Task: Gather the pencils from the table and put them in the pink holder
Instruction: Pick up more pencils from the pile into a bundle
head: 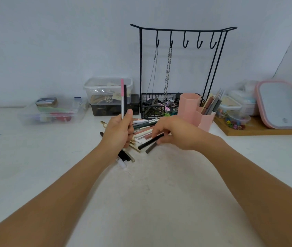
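Our left hand has its grip curled round a small upright bundle of pencils, a pink-and-white one standing tallest. Our right hand pinches a black pencil just above the loose pile of pencils lying mid-bench, toward the back edge. We judge them light, stiff and smooth, likely to slide against each other, so we take each near its middle. Just right of the pile stands the pink holder, some pencils already in its far compartment. A wire basket crowds it behind; the near bench gives open room.
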The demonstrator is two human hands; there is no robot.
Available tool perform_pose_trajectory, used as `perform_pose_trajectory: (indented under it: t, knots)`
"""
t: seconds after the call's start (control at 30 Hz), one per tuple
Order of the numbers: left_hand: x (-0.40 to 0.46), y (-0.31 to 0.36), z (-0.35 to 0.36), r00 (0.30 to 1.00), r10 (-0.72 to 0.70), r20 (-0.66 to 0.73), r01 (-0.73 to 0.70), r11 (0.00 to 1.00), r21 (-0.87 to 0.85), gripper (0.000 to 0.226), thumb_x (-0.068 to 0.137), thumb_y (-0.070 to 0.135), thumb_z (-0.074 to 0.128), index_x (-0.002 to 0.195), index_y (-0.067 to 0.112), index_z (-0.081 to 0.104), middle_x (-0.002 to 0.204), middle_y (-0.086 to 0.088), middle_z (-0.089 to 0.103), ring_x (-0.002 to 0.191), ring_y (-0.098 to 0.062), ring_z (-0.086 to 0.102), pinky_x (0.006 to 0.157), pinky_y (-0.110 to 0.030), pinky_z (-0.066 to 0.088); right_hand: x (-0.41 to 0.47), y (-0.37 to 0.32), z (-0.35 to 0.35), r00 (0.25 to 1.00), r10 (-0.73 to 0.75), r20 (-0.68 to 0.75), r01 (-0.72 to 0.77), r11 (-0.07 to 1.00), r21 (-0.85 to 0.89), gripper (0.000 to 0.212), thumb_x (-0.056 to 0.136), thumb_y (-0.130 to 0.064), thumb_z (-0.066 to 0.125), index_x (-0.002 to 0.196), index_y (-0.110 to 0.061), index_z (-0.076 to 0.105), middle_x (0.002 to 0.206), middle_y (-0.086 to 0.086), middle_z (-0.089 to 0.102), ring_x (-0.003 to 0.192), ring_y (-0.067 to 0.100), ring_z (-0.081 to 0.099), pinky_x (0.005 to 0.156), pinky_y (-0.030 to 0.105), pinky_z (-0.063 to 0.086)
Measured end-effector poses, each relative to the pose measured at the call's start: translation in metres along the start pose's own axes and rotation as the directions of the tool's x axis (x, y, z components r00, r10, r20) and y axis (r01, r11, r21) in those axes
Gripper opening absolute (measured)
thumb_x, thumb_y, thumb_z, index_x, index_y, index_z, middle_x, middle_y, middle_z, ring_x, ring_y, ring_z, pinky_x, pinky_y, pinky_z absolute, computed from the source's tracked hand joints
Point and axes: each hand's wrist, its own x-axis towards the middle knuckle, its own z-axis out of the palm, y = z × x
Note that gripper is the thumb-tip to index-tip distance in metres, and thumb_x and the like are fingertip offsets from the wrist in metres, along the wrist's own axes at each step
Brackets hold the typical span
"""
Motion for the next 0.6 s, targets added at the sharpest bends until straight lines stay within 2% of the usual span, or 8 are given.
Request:
perform_pose_trajectory:
  t: [0.1,0.17,0.23,0.3,0.37,0.43,0.5,0.6]
  knots:
    - [-0.003,0.0,0.004,0.997,-0.043,0.065,0.044,0.999,-0.009,0.032,0.107,0.036,0.045,0.081,0.017,0.051,0.056,0.003,0.03,0.044,-0.01,0.023,0.04,-0.021,0.018,-0.001,-0.005,-0.009,0.989,-0.036,-0.144,0.045,0.997,0.058,0.014,0.092,-0.013,0.069,0.102,-0.02,0.074,0.091,0.0,0.07,0.08,0.017,0.062,0.071,0.031,0.049]
    - [-0.005,0.002,0.006,0.988,-0.088,0.125,0.093,0.995,-0.036,0.029,0.107,0.035,0.045,0.092,0.015,0.058,0.058,0.002,0.036,0.045,-0.011,0.026,0.04,-0.022,0.019,-0.001,-0.009,-0.018,0.976,-0.08,-0.202,0.083,0.997,0.005,0.018,0.094,-0.01,0.065,0.107,-0.019,0.074,0.093,-0.001,0.07,0.082,0.013,0.061,0.074,0.029,0.049]
    - [-0.008,0.004,0.006,0.974,-0.108,0.198,0.123,0.99,-0.067,0.031,0.108,0.036,0.043,0.1,0.012,0.061,0.059,0.001,0.044,0.043,-0.01,0.03,0.037,-0.02,0.02,0.001,-0.013,-0.025,0.946,-0.186,-0.266,0.164,0.981,-0.105,0.021,0.09,-0.003,0.067,0.106,-0.013,0.077,0.1,0.005,0.073,0.092,0.021,0.066,0.084,0.039,0.053]
    - [-0.011,0.006,0.008,0.967,-0.1,0.236,0.121,0.989,-0.079,0.035,0.108,0.037,0.041,0.104,0.009,0.063,0.062,-0.002,0.052,0.043,-0.012,0.038,0.036,-0.019,0.022,0.001,-0.017,-0.027,0.903,-0.306,-0.303,0.246,0.944,-0.221,0.022,0.082,0.006,0.071,0.098,-0.006,0.079,0.1,0.012,0.075,0.093,0.032,0.071,0.081,0.05,0.057]
    - [-0.015,0.009,0.01,0.966,-0.09,0.241,0.106,0.993,-0.054,0.037,0.108,0.036,0.041,0.109,0.007,0.065,0.07,-0.004,0.06,0.049,-0.015,0.052,0.037,-0.022,0.035,0.001,-0.021,-0.026,0.857,-0.385,-0.343,0.299,0.913,-0.278,0.022,0.077,0.009,0.07,0.093,-0.002,0.08,0.099,0.016,0.076,0.09,0.036,0.073,0.076,0.053,0.06]
    - [-0.016,0.01,0.012,0.963,-0.095,0.252,0.107,0.994,-0.034,0.039,0.107,0.037,0.043,0.115,0.006,0.066,0.085,-0.007,0.068,0.061,-0.016,0.063,0.042,-0.028,0.049,0.001,-0.03,-0.025,0.87,-0.36,-0.336,0.28,0.923,-0.264,0.025,0.083,0.008,0.064,0.101,-0.002,0.078,0.104,0.016,0.076,0.095,0.035,0.073,0.082,0.05,0.059]
    - [-0.017,0.01,0.012,0.954,-0.102,0.282,0.116,0.993,-0.032,0.041,0.106,0.039,0.044,0.115,0.007,0.068,0.099,-0.009,0.073,0.076,-0.02,0.07,0.051,-0.033,0.057,0.001,-0.036,-0.024,0.934,-0.243,-0.263,0.189,0.958,-0.214,0.026,0.091,0.004,0.058,0.112,0.0,0.073,0.108,0.018,0.075,0.102,0.035,0.07,0.09,0.046,0.053]
    - [-0.02,0.011,0.01,0.927,-0.106,0.36,0.145,0.986,-0.084,0.042,0.107,0.038,0.04,0.11,0.009,0.07,0.102,-0.01,0.078,0.09,-0.023,0.074,0.057,-0.035,0.061,-0.005,-0.041,-0.016,0.912,-0.203,-0.355,0.191,0.979,-0.069,0.029,0.095,-0.001,0.056,0.123,0.001,0.065,0.105,0.023,0.072,0.096,0.038,0.068,0.082,0.035,0.051]
